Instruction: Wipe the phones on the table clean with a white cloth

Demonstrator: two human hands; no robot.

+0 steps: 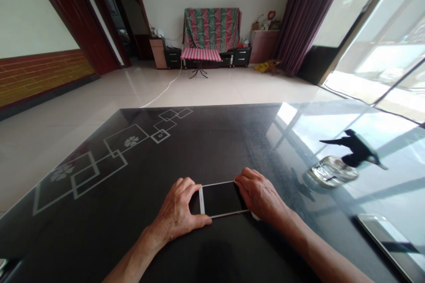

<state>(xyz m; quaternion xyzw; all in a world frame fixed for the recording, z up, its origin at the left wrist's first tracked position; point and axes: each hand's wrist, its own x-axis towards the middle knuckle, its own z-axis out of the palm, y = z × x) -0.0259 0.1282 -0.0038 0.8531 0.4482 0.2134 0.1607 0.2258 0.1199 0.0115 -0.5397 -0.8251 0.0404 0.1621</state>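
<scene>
Open tabletop (219,141) beyond hands (174,212), spray bottle (334,171) obstructing right

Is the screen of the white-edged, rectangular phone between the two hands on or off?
Dark: the white-edged phone shows a plain black face, with no lit picture. Whether it is powered off, I cannot tell.

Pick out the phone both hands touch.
The white-edged phone between the left hand and right hand; the other phone, at right, lies untouched.

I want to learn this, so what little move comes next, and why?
Maybe slide the right hand across the phone: the left hand grips one end, which could steady it, while the right hand covers part of the other, with something white, too hidden to name, peeking out beneath.
</scene>
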